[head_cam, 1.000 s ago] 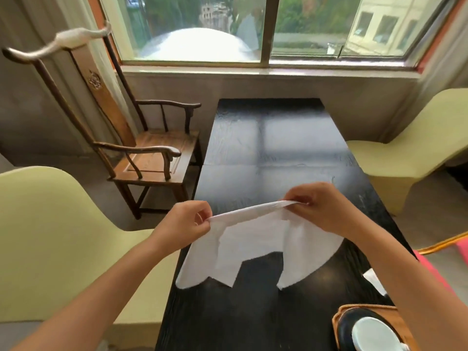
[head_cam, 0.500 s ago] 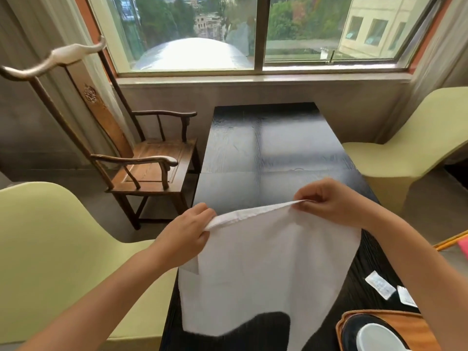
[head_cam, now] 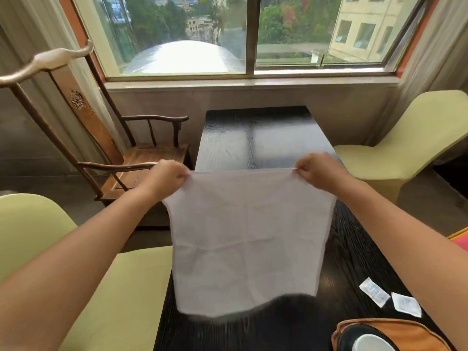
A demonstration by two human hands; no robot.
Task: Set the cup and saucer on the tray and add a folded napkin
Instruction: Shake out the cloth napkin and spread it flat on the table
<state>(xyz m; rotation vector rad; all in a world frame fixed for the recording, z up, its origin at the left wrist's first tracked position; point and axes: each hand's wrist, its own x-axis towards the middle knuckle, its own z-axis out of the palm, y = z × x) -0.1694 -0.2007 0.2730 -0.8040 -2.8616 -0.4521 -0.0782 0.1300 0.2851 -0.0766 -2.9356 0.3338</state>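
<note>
A white napkin [head_cam: 244,239] hangs fully spread out above the black table [head_cam: 255,138]. My left hand [head_cam: 166,177] pinches its top left corner and my right hand [head_cam: 320,172] pinches its top right corner, so the top edge is stretched taut. The lower edge is blurred and hovers just over the tabletop. At the bottom right corner an orange-brown tray [head_cam: 395,330] holds a dark saucer [head_cam: 348,339] with a white cup [head_cam: 371,344] on it, all partly cut off by the frame.
Two small white packets [head_cam: 374,295] lie on the table near the tray. A dark wooden armchair [head_cam: 141,158] stands to the left, pale green chairs sit at the near left [head_cam: 50,239] and far right [head_cam: 395,148]. A window wall closes off the far end.
The napkin has gone from half folded to fully spread. Both hands have moved apart and risen, pulling the top edge straight. The view has tilted so more of the window shows.
</note>
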